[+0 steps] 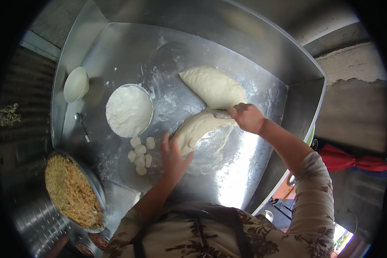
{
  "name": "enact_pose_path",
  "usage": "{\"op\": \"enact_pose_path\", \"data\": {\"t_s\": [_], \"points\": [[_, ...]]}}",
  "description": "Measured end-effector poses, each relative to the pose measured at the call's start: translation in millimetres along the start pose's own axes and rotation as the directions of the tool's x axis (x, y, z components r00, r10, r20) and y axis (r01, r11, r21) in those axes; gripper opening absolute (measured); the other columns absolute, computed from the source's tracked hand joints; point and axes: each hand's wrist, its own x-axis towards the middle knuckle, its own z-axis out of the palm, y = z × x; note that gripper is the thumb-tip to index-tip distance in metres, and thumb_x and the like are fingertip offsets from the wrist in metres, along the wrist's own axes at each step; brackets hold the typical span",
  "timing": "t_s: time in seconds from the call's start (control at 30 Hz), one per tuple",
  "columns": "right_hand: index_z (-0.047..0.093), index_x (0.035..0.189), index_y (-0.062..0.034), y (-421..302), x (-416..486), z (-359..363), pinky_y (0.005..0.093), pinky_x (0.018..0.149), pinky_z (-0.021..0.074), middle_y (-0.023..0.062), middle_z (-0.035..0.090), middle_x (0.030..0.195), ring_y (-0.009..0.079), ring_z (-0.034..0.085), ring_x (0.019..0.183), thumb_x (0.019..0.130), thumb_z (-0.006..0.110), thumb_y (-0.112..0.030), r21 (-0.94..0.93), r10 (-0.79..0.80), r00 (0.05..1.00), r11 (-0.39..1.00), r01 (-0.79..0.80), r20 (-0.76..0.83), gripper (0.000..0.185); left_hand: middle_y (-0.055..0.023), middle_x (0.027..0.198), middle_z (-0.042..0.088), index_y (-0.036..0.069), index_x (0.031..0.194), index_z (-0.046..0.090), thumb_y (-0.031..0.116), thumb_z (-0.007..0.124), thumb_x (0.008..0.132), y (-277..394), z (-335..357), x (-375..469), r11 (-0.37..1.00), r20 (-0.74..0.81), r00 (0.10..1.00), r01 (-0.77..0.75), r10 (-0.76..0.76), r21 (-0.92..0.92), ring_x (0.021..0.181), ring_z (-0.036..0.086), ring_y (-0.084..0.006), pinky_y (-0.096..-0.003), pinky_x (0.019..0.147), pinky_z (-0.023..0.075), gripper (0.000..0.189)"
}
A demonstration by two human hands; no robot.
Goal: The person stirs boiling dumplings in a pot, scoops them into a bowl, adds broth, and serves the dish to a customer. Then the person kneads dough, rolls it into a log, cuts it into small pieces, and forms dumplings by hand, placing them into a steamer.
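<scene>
My right hand (247, 118) is closed on a flat scraper or blade (222, 114), which lies in the narrow part between two masses of dough. The larger dough mass (213, 85) rests beyond it on the metal worktop. Nearer to me, a curved strip of dough (196, 126) runs down to my left hand (174, 156). The fingers of that hand are spread, touching or just beside the strip's lower end. Several small round dough pieces (140, 149) lie left of my left hand. Beyond them stands a round container of white flour (129, 110).
A pale bowl (76, 85) and a spoon (82, 126) are at the left. A large metal pan of yellowish filling (74, 192) stands at the lower left. Raised metal walls (261, 48) edge the floury worktop (129, 42).
</scene>
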Motion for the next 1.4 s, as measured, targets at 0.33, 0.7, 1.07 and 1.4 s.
{"op": "enact_pose_path", "data": {"t_s": [0.33, 0.7, 1.07, 1.4], "points": [[0.056, 0.089, -0.0061, 3.5, 34.3, 62.1, 0.0365, 0.059, 0.0521, 0.0096, 0.064, 0.072, 0.0277, 0.065, 0.068, 0.072, 0.057, -0.009, 0.114, 0.104, 0.980, 0.990, -0.085, -0.171, 0.017, -0.0218, 0.127, 0.046, 0.001, 0.130, 0.040, 0.033, 0.078, 0.067, 32.0, 52.8, 102.1, 0.978, 0.381, 0.923, -0.019, -0.062, 0.206, 0.122, 0.041, -0.0359, -0.0507, 0.102, 0.0319, 0.080], [0.052, 0.079, -0.0075, -16.1, -91.7, -6.5, 0.0395, 0.058, 0.0471, 0.0078, 0.053, 0.065, 0.0275, 0.056, 0.061, 0.076, 0.055, -0.012, 0.220, -0.112, 0.937, 0.956, 0.192, -0.331, 0.007, -0.0216, 0.127, 0.047, 0.000, 0.118, 0.055, 0.022, 0.066, 0.074, 45.6, 42.4, -61.9, 0.804, 0.373, 0.792, -0.570, 0.482, 0.171, 0.120, 0.042, -0.0380, -0.0527, 0.099, 0.0320, 0.050], [0.056, 0.089, -0.0084, 19.7, -66.2, 15.6, 0.0389, 0.060, 0.0512, 0.0107, 0.061, 0.072, 0.0294, 0.064, 0.069, 0.077, 0.055, -0.009, 0.118, 0.123, 0.991, 0.986, -0.117, -0.050, 0.012, -0.0196, 0.137, 0.041, 0.003, 0.134, 0.041, 0.038, 0.079, 0.065, 27.8, 51.5, -23.0, 0.831, 0.295, 0.905, -0.406, 0.307, 0.381, 0.127, 0.037, -0.0383, -0.0563, 0.100, 0.0303, 0.086], [0.053, 0.115, -0.0052, 65.0, -112.4, 5.2, 0.0443, 0.078, 0.0490, 0.0194, 0.064, 0.098, 0.0352, 0.062, 0.089, 0.074, 0.069, -0.018, 0.137, 0.737, 0.630, 0.670, -0.730, -0.247, 0.046, -0.0174, 0.137, 0.041, 0.008, 0.139, 0.036, 0.037, 0.086, 0.055, 22.8, 42.2, -17.1, 0.809, 0.324, 0.892, -0.431, 0.316, 0.399, 0.121, 0.043, -0.0366, -0.0579, 0.097, 0.0317, 0.102]]}}
